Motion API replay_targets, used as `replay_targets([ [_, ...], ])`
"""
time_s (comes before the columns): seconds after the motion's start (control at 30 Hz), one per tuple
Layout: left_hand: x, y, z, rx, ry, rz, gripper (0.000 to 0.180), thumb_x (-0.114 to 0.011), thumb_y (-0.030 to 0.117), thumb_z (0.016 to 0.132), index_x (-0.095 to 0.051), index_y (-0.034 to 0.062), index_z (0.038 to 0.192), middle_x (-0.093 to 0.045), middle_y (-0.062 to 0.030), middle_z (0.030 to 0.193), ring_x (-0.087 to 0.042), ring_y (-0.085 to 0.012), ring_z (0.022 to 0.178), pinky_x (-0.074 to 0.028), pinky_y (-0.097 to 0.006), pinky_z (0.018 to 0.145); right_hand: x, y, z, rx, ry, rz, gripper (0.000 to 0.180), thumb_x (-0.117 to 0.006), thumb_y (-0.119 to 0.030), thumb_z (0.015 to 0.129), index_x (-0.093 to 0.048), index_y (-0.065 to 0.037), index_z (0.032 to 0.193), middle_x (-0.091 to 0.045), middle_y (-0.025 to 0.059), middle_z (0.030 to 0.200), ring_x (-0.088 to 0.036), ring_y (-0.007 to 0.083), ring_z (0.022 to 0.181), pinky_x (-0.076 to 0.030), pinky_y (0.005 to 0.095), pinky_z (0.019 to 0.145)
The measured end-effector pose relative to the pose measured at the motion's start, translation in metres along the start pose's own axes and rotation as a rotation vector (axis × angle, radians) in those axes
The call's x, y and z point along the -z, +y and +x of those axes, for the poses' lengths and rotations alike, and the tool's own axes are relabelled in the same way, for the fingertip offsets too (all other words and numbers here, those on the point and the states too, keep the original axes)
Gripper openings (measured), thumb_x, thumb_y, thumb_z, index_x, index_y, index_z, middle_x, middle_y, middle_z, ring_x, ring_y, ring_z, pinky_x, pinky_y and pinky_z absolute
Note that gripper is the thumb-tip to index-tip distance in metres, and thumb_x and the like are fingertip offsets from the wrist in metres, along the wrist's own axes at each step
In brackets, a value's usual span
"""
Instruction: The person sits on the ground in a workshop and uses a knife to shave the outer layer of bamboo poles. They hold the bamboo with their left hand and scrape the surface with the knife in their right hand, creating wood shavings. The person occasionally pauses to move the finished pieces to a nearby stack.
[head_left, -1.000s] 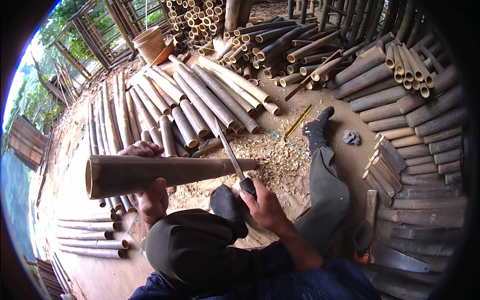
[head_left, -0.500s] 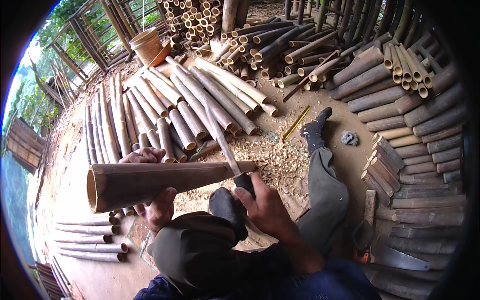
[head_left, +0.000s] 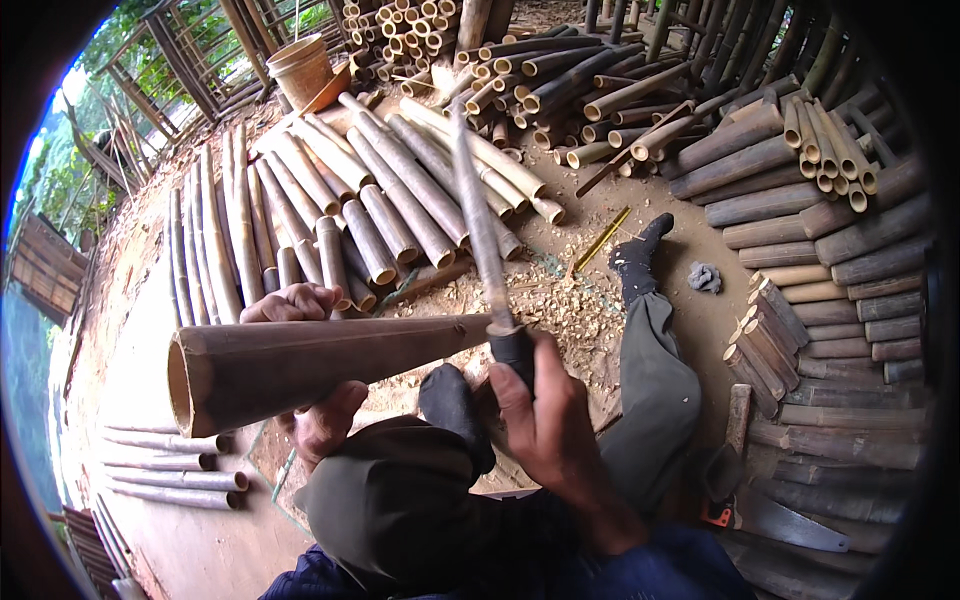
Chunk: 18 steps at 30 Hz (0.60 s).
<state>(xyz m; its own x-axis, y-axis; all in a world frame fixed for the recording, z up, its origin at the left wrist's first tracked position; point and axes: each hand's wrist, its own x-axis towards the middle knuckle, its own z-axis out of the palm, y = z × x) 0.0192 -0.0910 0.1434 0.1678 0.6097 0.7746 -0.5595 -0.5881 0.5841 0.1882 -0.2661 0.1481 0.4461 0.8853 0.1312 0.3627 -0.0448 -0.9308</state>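
My left hand [head_left: 318, 420] is wrapped round a thick brown bamboo tube [head_left: 300, 368], its fingers over the far side and its thumb below. The tube lies slantwise above my bent knee, its open end toward the left and its other end near my right hand. My right hand [head_left: 545, 415] grips the dark handle of a long-bladed knife [head_left: 475, 220]. The blade points up and away from me, blurred by motion, beside the tube's far end.
Pale shavings [head_left: 560, 315] litter the ground past my feet. Cut bamboo tubes [head_left: 400, 190] lie in rows ahead, and more are stacked at the right [head_left: 770, 235]. A handsaw [head_left: 790, 522] rests at lower right. Farther off stand a bucket [head_left: 298, 75] and a yellow folding rule [head_left: 603, 240].
The knife has risen, its blade swinging from a lean to the left toward upright. My right hand has moved slightly right. My left hand still holds the bamboo tube.
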Motion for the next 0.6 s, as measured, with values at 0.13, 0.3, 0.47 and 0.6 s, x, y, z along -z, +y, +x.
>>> replay_targets([
  [0.13, -0.019, 0.004, 0.002, 0.095, 0.051, 0.020, 0.073, -0.091, 0.023, 0.057, -0.055, 0.0038, 0.117, -0.052, -0.0048, 0.104, -0.053, -0.0237, 0.106, -0.044, -0.049, 0.109, -0.020, 0.039, -0.015, 0.064, 0.114, -0.072, 0.036, -0.060, -0.027, 0.103, -0.051, -0.001, 0.126, -0.069, 0.0268, 0.094, -0.070, 0.0487, 0.081, -0.055, 0.0532, 0.064],
  [0.3, -0.009, -0.007, -0.001, 0.086, 0.120, 0.062, 0.068, -0.089, 0.025, 0.056, -0.057, 0.0045, 0.112, -0.051, -0.0046, 0.100, -0.052, -0.0228, 0.103, -0.044, -0.048, 0.107, -0.022, 0.054, 0.011, -0.162, -0.125, -0.129, 0.041, -0.056, -0.039, 0.104, -0.051, 0.000, 0.114, -0.068, 0.0338, 0.085, -0.067, 0.0547, 0.084, -0.051, 0.0638, 0.073],
  [0.47, -0.017, 0.009, -0.002, 0.086, 0.110, 0.032, 0.067, -0.085, 0.019, 0.056, -0.054, 0.0025, 0.114, -0.052, -0.0097, 0.108, -0.053, -0.0288, 0.115, -0.041, -0.049, 0.114, 0.006, -0.007, -0.010, 0.037, 0.073, 0.065, 0.031, -0.058, -0.024, 0.106, -0.052, -0.001, 0.127, -0.069, 0.0249, 0.091, -0.071, 0.0460, 0.083, -0.055, 0.0491, 0.068],
  [0.6, -0.013, -0.008, -0.001, 0.074, 0.019, -0.089, 0.063, -0.084, 0.020, 0.057, -0.055, 0.0026, 0.111, -0.054, -0.0114, 0.110, -0.053, -0.0299, 0.117, -0.040, -0.049, 0.115, -0.031, 0.066, -0.007, -0.096, -0.072, -0.385, 0.030, -0.059, -0.031, 0.102, -0.051, -0.005, 0.113, -0.067, 0.0297, 0.079, -0.070, 0.0491, 0.078, -0.054, 0.0573, 0.060],
])
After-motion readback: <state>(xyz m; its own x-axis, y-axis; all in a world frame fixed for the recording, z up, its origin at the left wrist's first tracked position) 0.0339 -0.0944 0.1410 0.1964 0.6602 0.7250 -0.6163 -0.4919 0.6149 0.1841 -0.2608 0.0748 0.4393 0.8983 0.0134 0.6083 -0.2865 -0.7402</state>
